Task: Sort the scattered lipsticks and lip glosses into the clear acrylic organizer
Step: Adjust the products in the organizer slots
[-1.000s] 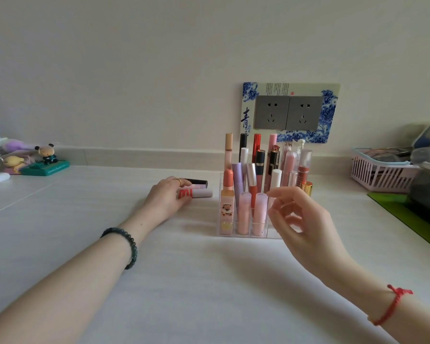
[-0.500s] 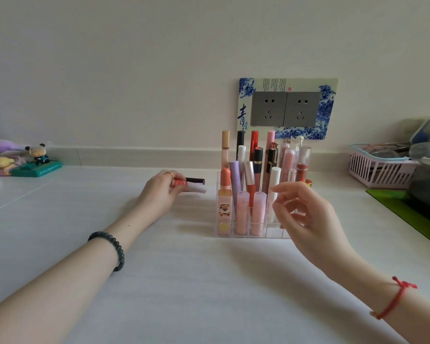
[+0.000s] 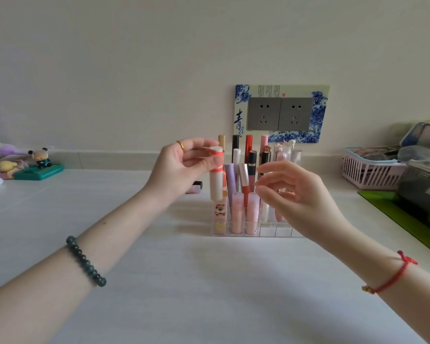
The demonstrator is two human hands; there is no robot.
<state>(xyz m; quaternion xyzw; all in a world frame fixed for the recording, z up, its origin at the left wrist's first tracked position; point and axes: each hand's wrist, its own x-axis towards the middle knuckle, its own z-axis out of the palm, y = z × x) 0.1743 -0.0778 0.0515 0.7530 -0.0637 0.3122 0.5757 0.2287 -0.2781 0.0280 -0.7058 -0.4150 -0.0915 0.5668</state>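
Observation:
The clear acrylic organizer [image 3: 274, 230] stands mid-table, holding several upright lipsticks and lip glosses. My left hand [image 3: 181, 167] pinches a white lipstick tube with orange-red bands [image 3: 216, 180] near its top and holds it upright in the air, just above the organizer's front-left corner. My right hand [image 3: 291, 194] hovers over the organizer's right side with loosely curled fingers and holds nothing. One dark-capped pale pink lip gloss [image 3: 196, 186] lies on the table behind my left wrist, partly hidden.
A pink plastic basket [image 3: 368, 173] and a clear container on a green mat [image 3: 392, 214] sit at the right. Small figurines [image 3: 39, 161] stand at the far left. A decorated socket panel [image 3: 281, 112] is on the wall behind.
My left hand lifted the banded white tube off the table, turned it upright and carried it right to the organizer. My right hand stayed raised beside the organizer.

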